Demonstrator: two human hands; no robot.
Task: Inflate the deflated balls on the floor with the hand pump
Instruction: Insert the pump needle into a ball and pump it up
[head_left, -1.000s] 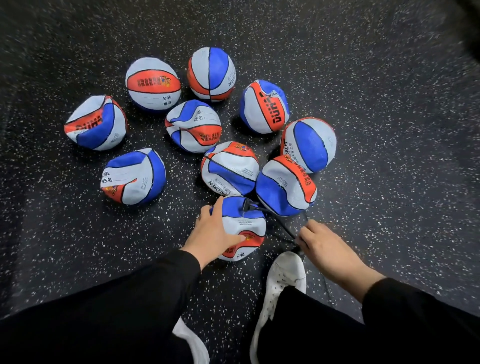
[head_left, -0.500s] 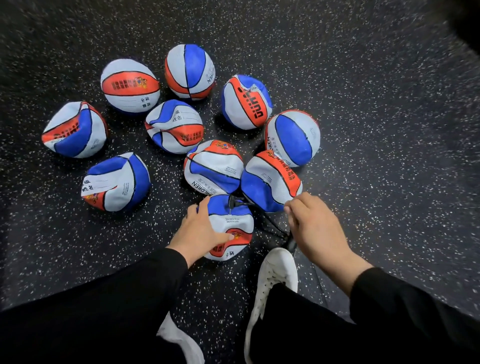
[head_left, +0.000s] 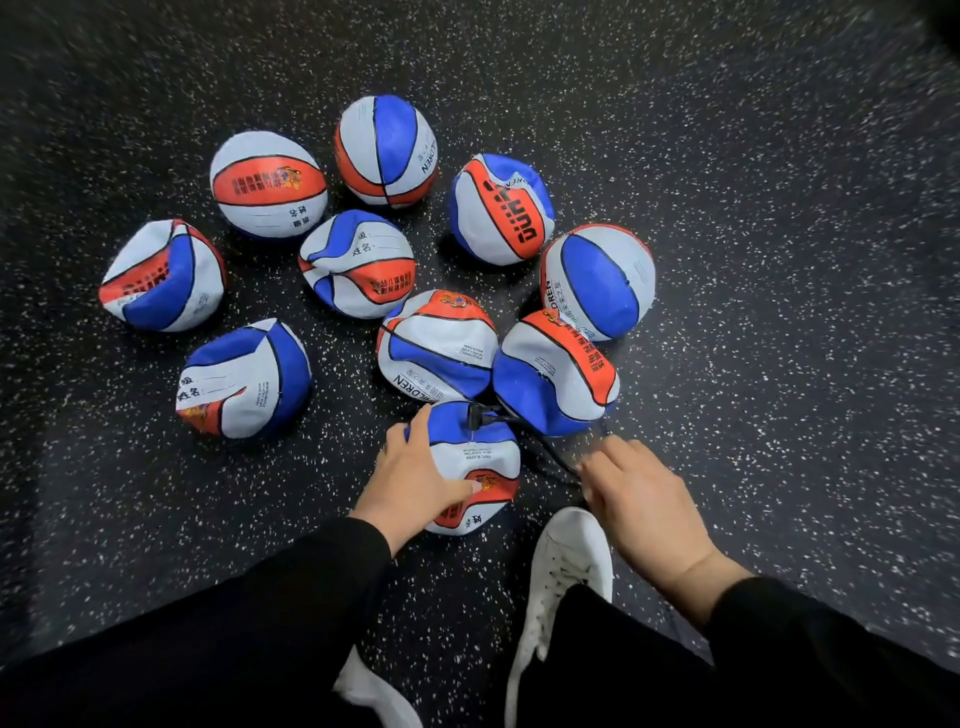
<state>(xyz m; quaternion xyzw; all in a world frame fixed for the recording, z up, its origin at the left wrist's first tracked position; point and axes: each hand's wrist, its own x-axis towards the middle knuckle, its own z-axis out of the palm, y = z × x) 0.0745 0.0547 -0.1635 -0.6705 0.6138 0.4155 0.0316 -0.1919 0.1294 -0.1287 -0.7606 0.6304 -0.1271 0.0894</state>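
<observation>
Several red, white and blue balls lie crumpled and deflated on the dark speckled floor. The nearest ball (head_left: 475, 452) sits just ahead of my feet, and my left hand (head_left: 415, 478) grips its left side, thumb across its front. A black connector (head_left: 475, 415) is plugged into its top. From there a black hose (head_left: 540, 441) runs right and disappears under my right hand (head_left: 639, 499). That hand is curled downward over the pump handle, which it hides. The hand looks motion-blurred.
My white shoe (head_left: 566, 561) is planted just below my right hand, beside the pump's foot. Two deflated balls (head_left: 556, 374) (head_left: 436, 348) press against the held ball from behind. The rest are spread out to the left and behind.
My right hand rose, then came down slightly over the pump. My left hand has stayed on the nearest ball. The view has shifted a little.
</observation>
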